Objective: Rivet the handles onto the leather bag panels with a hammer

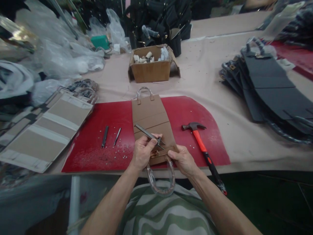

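Note:
A long tan bag panel [153,112] lies across the red mat [107,114], with a plastic-wrapped handle at its far end and another handle [161,187] hanging over the table's near edge. My left hand [143,151] is closed on a metal caliper-like tool [144,131], which is held slanted above the near part of the panel. My right hand [182,158] pinches the panel's near right edge, beside the base of the near handle. Small metal hardware shows by my left fingertips.
On the mat are a hammer [199,140] at right and two metal punches [105,137] at left. A cardboard box [151,71] stands behind. Dark panels [274,85] are stacked right, beige panels [56,122] left. Black bags [158,19] and plastic wrapping [61,52] are farther back.

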A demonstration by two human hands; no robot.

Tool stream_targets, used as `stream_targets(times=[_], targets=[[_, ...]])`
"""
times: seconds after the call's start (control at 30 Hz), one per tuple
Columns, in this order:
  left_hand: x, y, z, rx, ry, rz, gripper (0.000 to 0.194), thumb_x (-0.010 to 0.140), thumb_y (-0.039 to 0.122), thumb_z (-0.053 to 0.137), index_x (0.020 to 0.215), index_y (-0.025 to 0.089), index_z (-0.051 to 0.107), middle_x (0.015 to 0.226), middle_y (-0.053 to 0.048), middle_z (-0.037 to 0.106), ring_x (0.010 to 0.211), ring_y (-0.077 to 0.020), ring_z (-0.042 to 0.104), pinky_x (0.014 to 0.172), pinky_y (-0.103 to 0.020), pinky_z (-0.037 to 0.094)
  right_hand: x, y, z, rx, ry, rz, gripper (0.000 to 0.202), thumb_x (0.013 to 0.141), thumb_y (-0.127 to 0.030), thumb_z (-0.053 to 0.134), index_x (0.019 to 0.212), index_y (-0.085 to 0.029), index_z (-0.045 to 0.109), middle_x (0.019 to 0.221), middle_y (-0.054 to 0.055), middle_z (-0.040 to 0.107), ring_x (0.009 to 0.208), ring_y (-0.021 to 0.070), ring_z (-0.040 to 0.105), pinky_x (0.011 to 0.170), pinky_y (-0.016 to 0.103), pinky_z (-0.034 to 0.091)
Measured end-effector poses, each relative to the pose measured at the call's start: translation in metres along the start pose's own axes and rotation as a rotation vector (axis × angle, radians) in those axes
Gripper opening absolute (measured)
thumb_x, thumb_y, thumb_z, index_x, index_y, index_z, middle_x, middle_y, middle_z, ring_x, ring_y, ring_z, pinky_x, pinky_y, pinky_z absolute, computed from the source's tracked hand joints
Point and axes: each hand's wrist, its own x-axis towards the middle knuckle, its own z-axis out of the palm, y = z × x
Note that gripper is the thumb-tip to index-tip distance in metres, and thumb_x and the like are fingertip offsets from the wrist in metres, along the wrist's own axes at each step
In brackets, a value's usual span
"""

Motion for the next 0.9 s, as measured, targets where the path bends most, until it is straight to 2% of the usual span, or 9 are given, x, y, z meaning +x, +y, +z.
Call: stream_targets(times=[0.13,0.37,0.57,0.67,0.8,0.9], targets=[[-0.0022,0.0036,0.0005,0.096,-0.04,0.026,0.022,0.086,0.035,0.066,0.097,0.015,0.069,0.107,-0.011,0.073,0.107,-0.0243,0.067,0.097,-0.039,0.053,0.0008,-0.0022,0.0007,-0.003,0.023,0.02,0.032,0.067,-0.044,0.078,0.07,-0.017,0.06,0.06,-0.003,0.048,0.056,0.0111,0.036,0.056,0.026,0.026],[-0.0019,0.0057,0.0014,0.154,-0.039,0.035,0.022,0.086,0.033,0.066,0.098,0.015,0.07,0.107,-0.011,0.073,0.105,-0.0236,0.068,0.095,-0.037,0.055,0.0034,-0.0042,0.0054,-0.008,0.043,0.018,0.031,0.068,-0.043,0.078,0.072,-0.016,0.062,0.06,-0.003,0.048,0.056,0.0109,0.036,0.055,0.026,0.028],[-0.0019,0.0037,0.0028,0.168,-0.008,0.02,0.022,0.085,0.033,0.066,0.097,0.015,0.07,0.107,-0.011,0.073,0.105,-0.0241,0.068,0.095,-0.038,0.055,0.0042,-0.0037,0.0046,-0.055,0.088,0.05,0.035,0.065,-0.05,0.079,0.074,-0.019,0.065,0.063,0.0,0.055,0.064,0.017,0.049,0.063,0.03,0.041],[-0.0026,0.003,0.0029,0.159,-0.006,0.022,0.02,0.085,0.032,0.066,0.098,0.016,0.07,0.107,-0.01,0.073,0.105,-0.0238,0.068,0.095,-0.037,0.055,0.0048,-0.0023,0.0045,-0.055,0.092,0.051,0.038,0.065,-0.051,0.079,0.076,-0.018,0.066,0.065,0.001,0.057,0.066,0.0179,0.051,0.065,0.032,0.044],[-0.0036,0.004,0.0044,0.227,-0.009,0.055,0.017,0.087,0.028,0.064,0.098,0.017,0.07,0.108,-0.01,0.073,0.105,-0.0229,0.068,0.095,-0.036,0.054,0.0054,0.0001,0.0032,-0.02,0.062,0.041,0.037,0.065,-0.048,0.08,0.08,-0.017,0.066,0.069,0.001,0.058,0.064,0.0158,0.05,0.066,0.03,0.044],[-0.0047,0.0046,0.0074,0.292,0.002,0.084,0.016,0.087,0.026,0.063,0.099,0.016,0.069,0.108,-0.009,0.073,0.107,-0.0225,0.067,0.094,-0.035,0.054,0.0041,-0.0021,-0.0002,0.011,-0.018,0.044,0.037,0.067,-0.046,0.08,0.085,-0.016,0.067,0.076,0.002,0.062,0.07,0.0164,0.054,0.071,0.031,0.045]])
